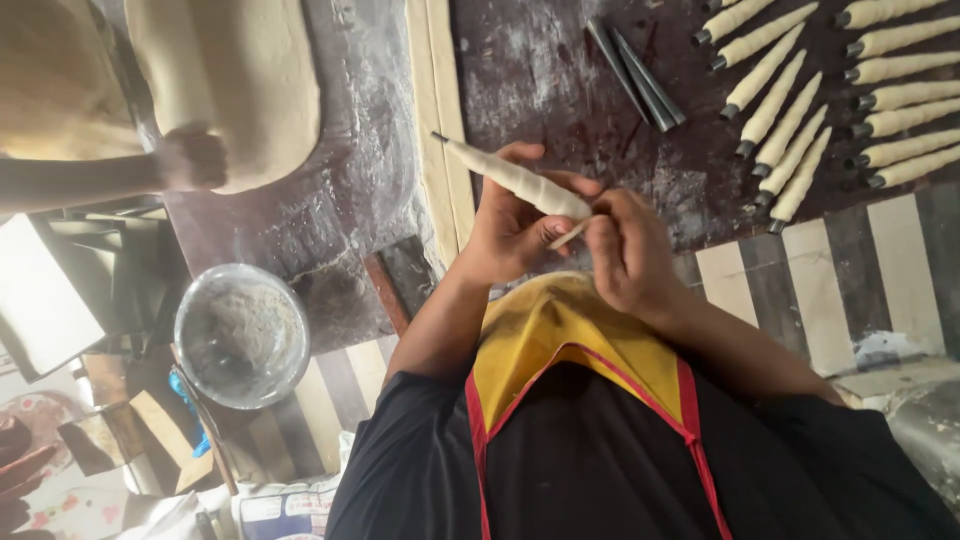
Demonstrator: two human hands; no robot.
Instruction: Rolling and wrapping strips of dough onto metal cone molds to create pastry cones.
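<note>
co-worker hand: I see it on dough sheet, table's left end
bowl: floury, by near edge
left hand: grips cone
right hand: pinches dough strip at cone's wide end
wrapped cones: rows, far right corner

The left hand grips a metal cone mould wrapped in dough, its bare tip slanting up and away from the yellow apron. The right hand pinches the loose dough strip end at the cone's wide end. Beyond the hands, on the floured worktable, lie two bare metal cones; right of these, rows of wrapped cones. Left of the apron stands a bowl of flour. Farther left, another person's hand presses a dough sheet.
</note>
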